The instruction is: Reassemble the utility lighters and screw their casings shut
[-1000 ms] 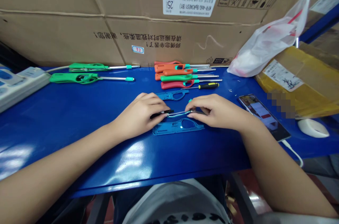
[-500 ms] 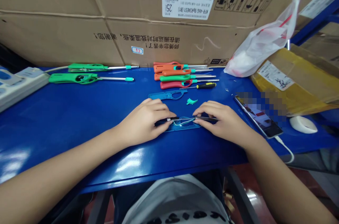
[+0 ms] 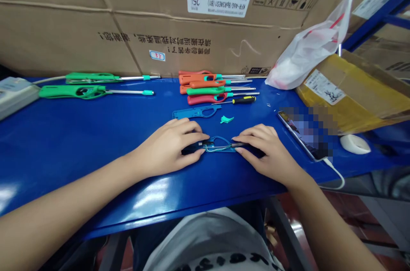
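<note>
A blue lighter shell half (image 3: 221, 138) with a loop opening lies on the table between my hands. Thin pale wires (image 3: 214, 149) run over it. My left hand (image 3: 174, 147) closes thumb and fingers around its left end, on the dark, wired inner part of the lighter. My right hand (image 3: 272, 151) pinches the dark metal tube (image 3: 238, 145) at the shell's right end; the palm hides the tube's far part. Just behind are a second blue shell half (image 3: 192, 112) and a small turquoise trigger (image 3: 226, 120).
Several orange, green and red lighters (image 3: 208, 91) lie at the back beside a yellow-black screwdriver (image 3: 245, 100). Two green lighters (image 3: 73, 91) are at left near a power strip (image 3: 19, 96). At right are a phone (image 3: 301, 134), white mouse (image 3: 355, 144), taped parcel (image 3: 358, 100) and plastic bag (image 3: 310, 49).
The inner part and metal tube have come down from above the blue shell half and now line up with it. Both hands keep their pinch. The camera view has shifted slightly.
</note>
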